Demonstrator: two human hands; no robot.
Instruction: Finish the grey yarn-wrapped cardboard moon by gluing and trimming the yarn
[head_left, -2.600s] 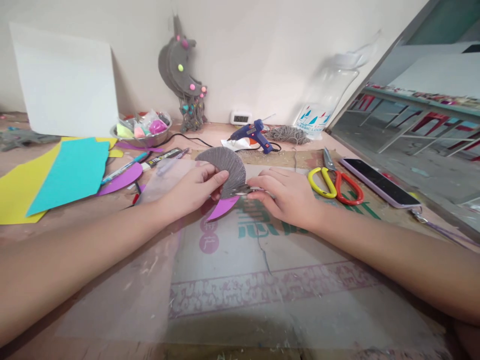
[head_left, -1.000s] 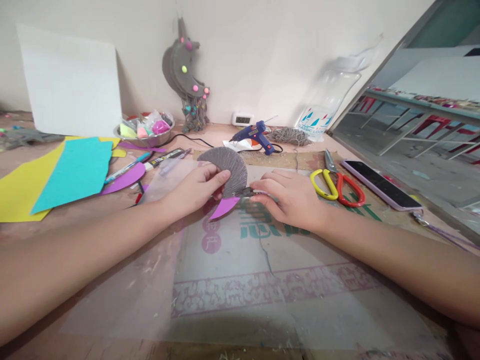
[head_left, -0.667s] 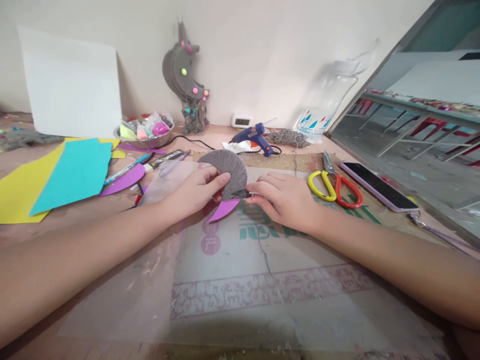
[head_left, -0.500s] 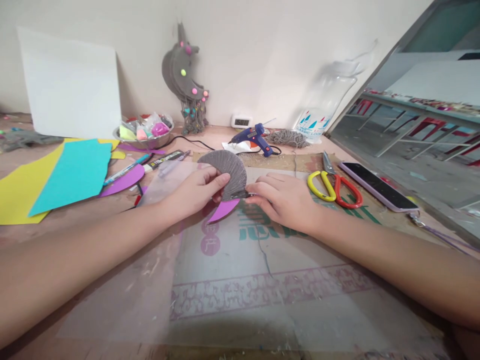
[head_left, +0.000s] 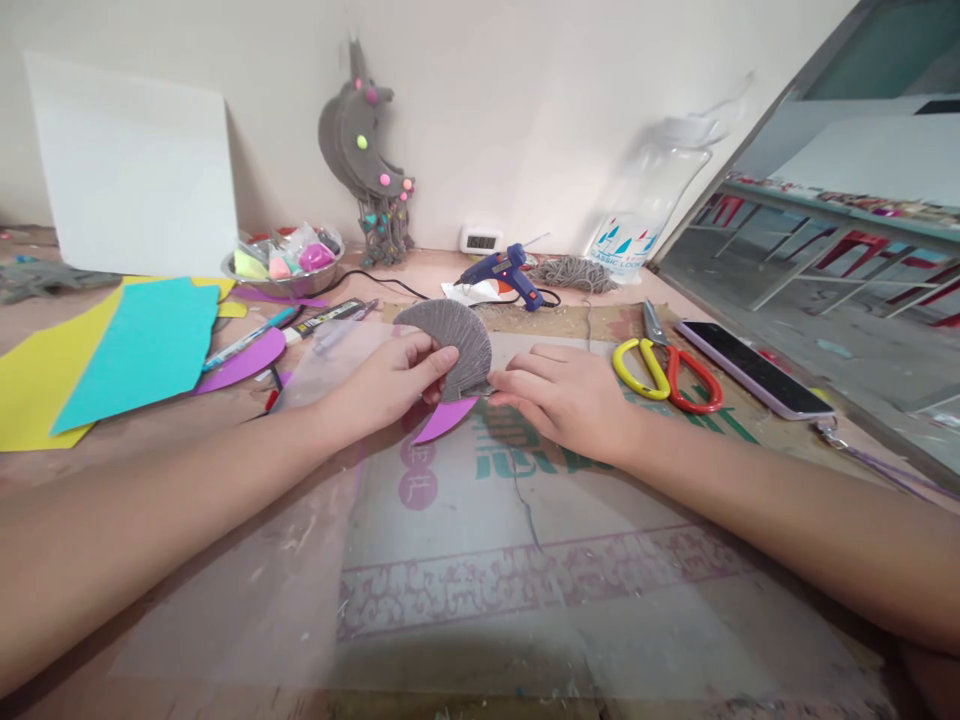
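My left hand pinches a crescent-shaped piece wound with grey yarn, thumb on its inner edge; the lower tip still shows bare purple foam. My right hand rests beside it with fingers pressed together at the wrapped end, apparently on the grey yarn strand, which is too thin to see clearly. Both hands hover just above a clear plastic sheet lying on printed cardboard.
Yellow and red scissors and a phone lie to the right. A blue glue gun, grey yarn pile and finished grey moon sit at the back. Teal and yellow foam sheets, pens and a metal bowl lie left.
My right fingers have slid slightly left, closer against the wrapped end of the crescent. The left hand and the crescent have barely moved.
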